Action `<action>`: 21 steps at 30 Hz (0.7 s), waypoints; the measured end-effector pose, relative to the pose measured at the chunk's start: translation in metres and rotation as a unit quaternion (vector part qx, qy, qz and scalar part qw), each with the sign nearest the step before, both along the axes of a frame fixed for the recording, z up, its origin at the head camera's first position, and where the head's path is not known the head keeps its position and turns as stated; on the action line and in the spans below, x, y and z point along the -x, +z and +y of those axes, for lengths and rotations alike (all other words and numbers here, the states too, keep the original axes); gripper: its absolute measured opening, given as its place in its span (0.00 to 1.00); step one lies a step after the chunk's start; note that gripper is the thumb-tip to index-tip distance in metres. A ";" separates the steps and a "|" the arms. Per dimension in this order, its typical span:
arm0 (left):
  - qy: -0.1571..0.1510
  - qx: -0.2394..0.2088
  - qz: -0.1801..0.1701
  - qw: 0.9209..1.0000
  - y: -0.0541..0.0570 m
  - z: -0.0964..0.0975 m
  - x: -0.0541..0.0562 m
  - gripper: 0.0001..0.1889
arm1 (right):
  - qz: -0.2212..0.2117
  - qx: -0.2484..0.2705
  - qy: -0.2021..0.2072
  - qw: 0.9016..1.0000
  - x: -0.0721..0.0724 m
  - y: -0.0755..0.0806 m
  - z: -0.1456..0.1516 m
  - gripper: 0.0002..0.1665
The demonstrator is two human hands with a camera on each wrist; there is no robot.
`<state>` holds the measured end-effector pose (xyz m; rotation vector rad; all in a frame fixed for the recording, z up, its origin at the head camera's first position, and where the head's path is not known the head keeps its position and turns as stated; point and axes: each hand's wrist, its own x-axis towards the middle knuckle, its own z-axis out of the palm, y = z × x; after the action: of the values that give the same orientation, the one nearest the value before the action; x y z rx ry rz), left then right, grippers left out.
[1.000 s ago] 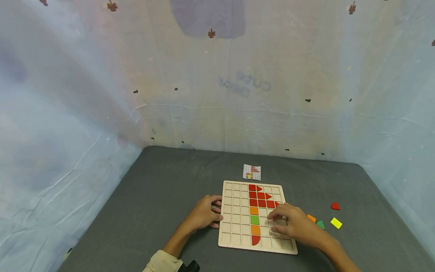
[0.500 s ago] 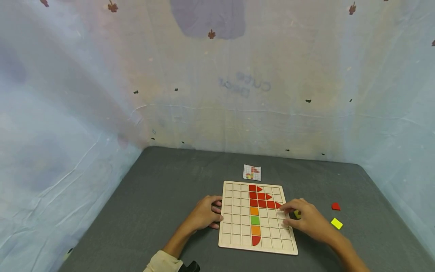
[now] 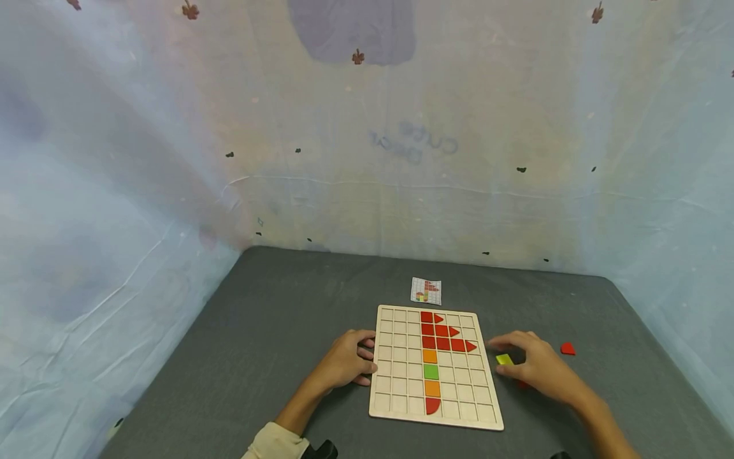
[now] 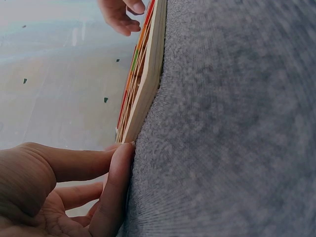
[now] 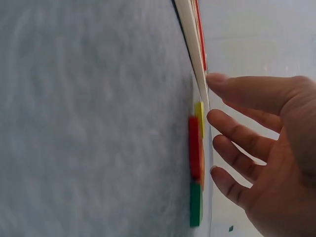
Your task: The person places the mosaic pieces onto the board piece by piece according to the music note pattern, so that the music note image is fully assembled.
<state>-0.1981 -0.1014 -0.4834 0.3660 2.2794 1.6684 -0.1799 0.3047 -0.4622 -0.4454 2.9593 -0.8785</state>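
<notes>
A light wooden grid board (image 3: 400, 370) lies on the grey cloth. Its cells hold red squares (image 3: 443, 343), red triangles (image 3: 471, 346), orange squares (image 3: 430, 356), a green square (image 3: 431, 371) and a red quarter-round piece (image 3: 432, 405). My left hand (image 3: 343, 360) touches the board's left edge with thumb and fingertips. Just off the right edge, my right hand (image 3: 539, 366) hovers with fingers apart around a yellow tile (image 3: 504, 359), gripping nothing. In the right wrist view, the fingers stay clear of the tiles, among them a red block (image 5: 194, 148) and a green block (image 5: 196, 204).
Behind the board lies a small printed pattern card (image 3: 426, 291). A loose red piece (image 3: 568, 349) sits to the right. My right hand and forearm cover other tiles there. Patterned sheeting (image 3: 367, 191) hangs beyond the table's far edge.
My right hand has moved right, from over the board to the loose tiles beside it. The rightmost red triangle now shows fully. My left hand has stayed at the board's edge.
</notes>
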 end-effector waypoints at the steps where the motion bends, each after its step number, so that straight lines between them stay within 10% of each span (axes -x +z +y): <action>1: 0.000 0.000 0.001 1.000 0.000 0.000 0.000 0.35 | -0.002 0.001 0.001 1.000 0.000 0.000 0.002 0.28; 21: -0.001 0.000 0.001 1.000 0.000 0.000 0.000 0.35 | -0.042 -0.015 0.019 0.999 0.001 0.004 0.022 0.18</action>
<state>-0.1984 -0.1014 -0.4835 0.3683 2.2799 1.6670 -0.1811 0.3265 -0.4584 -0.4496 2.8754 -0.8254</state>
